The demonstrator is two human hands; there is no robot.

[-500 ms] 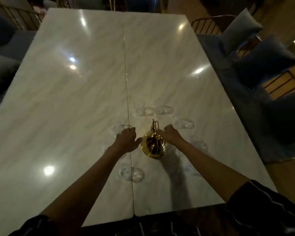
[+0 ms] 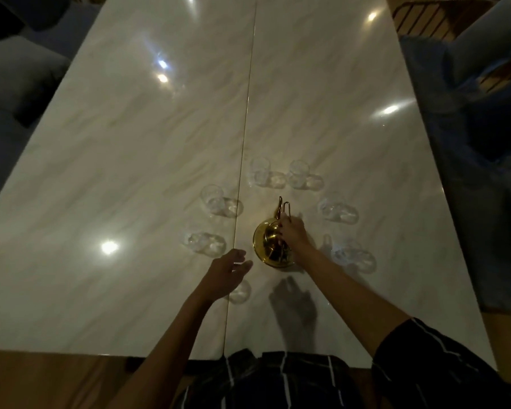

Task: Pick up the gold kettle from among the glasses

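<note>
We found the gold teapot (image 2: 270, 245) standing just below the middle of the frame, right of the seam in the marble worktop (image 2: 130, 143). We judged it a stiff, polished metal vessel, likely slippery on its round belly and heavier if filled, so the thin looped handle at its top looked the surest place to take it; its narrow spout pointed toward the top of the frame.

Our right hand (image 2: 292, 231) lay over the pot's right side, fingers curled about the handle in a grasp. Our left hand (image 2: 226, 271) hovered to the lower left of the pot, near it but apart, fingers relaxed and spread, grasping nothing.

Around the pot stood a ring of small clear glasses: two above it (image 2: 260, 171) (image 2: 298, 172), two to its right (image 2: 331, 208) (image 2: 348, 252), two to its left (image 2: 211, 199) (image 2: 202, 242), and one partly hidden under our left hand (image 2: 241, 292). We took these for fragile and easily knocked, being close to both forearms.

Blue cushioned chairs (image 2: 469, 69) stood along the frame's right edge.
</note>
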